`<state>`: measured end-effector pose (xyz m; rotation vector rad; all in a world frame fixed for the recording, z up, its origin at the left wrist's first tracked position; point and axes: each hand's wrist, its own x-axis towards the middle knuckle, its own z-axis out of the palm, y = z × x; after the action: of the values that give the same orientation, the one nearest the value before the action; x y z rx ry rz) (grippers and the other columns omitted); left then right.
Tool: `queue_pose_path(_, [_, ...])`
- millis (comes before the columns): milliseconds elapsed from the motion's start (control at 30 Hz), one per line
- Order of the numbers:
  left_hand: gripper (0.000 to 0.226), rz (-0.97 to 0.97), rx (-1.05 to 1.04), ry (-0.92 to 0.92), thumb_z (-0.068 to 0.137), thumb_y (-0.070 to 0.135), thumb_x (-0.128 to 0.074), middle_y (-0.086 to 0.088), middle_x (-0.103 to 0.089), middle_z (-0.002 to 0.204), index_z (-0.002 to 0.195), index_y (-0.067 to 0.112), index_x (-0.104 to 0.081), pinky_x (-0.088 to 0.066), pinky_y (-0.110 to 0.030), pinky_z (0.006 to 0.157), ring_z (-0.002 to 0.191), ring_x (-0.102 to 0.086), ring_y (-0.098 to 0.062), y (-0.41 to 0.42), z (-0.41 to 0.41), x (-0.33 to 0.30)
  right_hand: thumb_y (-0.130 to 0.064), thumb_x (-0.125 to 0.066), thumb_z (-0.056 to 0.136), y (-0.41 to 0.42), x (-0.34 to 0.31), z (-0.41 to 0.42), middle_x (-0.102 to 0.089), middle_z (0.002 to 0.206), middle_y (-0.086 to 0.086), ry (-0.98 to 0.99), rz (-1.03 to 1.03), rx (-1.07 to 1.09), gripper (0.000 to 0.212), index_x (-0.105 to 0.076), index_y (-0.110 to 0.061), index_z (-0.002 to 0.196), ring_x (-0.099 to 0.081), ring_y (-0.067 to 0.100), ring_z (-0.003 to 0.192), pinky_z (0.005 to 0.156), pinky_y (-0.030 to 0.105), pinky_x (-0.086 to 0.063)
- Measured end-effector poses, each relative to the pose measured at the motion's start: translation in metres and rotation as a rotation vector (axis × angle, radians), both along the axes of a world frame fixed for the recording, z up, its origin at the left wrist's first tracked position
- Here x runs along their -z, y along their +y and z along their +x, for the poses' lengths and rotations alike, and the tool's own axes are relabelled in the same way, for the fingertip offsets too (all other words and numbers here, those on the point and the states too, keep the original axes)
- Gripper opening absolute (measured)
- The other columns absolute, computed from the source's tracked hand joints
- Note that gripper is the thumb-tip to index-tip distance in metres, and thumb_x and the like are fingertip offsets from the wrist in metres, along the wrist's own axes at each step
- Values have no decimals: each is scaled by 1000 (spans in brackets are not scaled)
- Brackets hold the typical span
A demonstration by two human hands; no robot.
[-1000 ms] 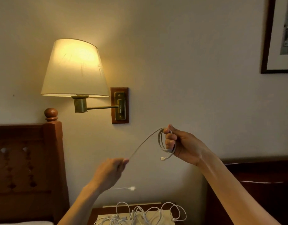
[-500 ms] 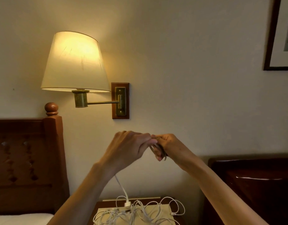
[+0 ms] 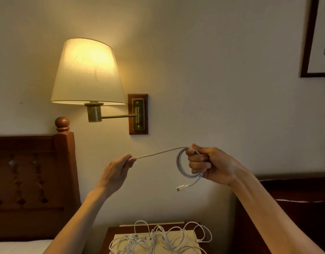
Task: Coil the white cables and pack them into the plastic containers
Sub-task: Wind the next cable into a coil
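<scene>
- While both my hands are raised in front of the far wall, the space between and around them is open air, with the lit wall lamp point(image 3: 88, 74) up on the left and well apart from them
- My right hand point(image 3: 211, 165) is closed in a fist on the coiled white cable point(image 3: 183, 167); the loops hang from the fingers point(image 3: 194, 159) and a plug end dangles free just below the coil
- My left hand point(image 3: 115, 172) is nearly closed, pinching the straight run of the same cable between thumb and fingertips; that run stretches up to the coil on the right
- Down near the bottom edge a loose pile of white cables point(image 3: 161, 239) lies tangled on a pale sheet on the wooden nightstand point(image 3: 110, 237), well below both hands
- A dark wooden headboard point(image 3: 33, 180) stands on the left, dark furniture point(image 3: 295, 195) on the right, a framed picture point(image 3: 317, 39) at the top right corner
- I can make out no brand, label or writing anywhere
</scene>
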<state>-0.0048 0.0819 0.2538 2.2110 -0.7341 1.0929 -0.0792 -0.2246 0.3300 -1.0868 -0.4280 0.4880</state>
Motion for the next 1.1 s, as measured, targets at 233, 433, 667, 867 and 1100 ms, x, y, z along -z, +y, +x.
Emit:
queue_pose_path(233, [25,445,-174,525,101,29,-44,10,-64,83,88,26,-66,-39,-19,60,71,-57,-5,-38,-34,12,-26,-33,105,23,0,9,-42,57,-2,-94,83,220,34,-50,-12,79,-43,11,48,48,21,-41])
queue_pose_path(433, [32,659,175,377,102,30,-41,19,-49,62,71,31,-49,-33,-12,61,58,-49,2,-82,-100,-54,-27,-37,105,40,2,12,-58,61,5,-353,-118,477,34,-55,-9,82,-57,19,56,62,32,-47])
queue_pose_path(667, [21,486,250,-34,100,37,-40,24,-42,62,86,32,-55,-35,-9,56,52,-49,3,-82,-102,-69,-28,-41,104,49,10,1,-62,59,0,-620,-466,513,39,-61,-8,77,-58,11,53,57,22,-47])
queue_pose_path(867, [22,409,188,-209,97,43,-43,15,-63,75,94,27,-57,-38,-6,62,65,-56,4,-76,-95,-73,-27,-40,104,48,10,-11,-56,55,3,-719,-598,465,41,-61,-6,76,-52,15,51,56,22,-47])
queue_pose_path(1100, [17,248,237,-21,99,22,-49,9,-59,90,101,13,-63,-42,-12,69,81,-53,0,-51,-72,-67,-22,-33,106,46,3,-7,-35,46,-8,-533,-578,345,45,-55,-11,68,-28,8,41,43,19,-29])
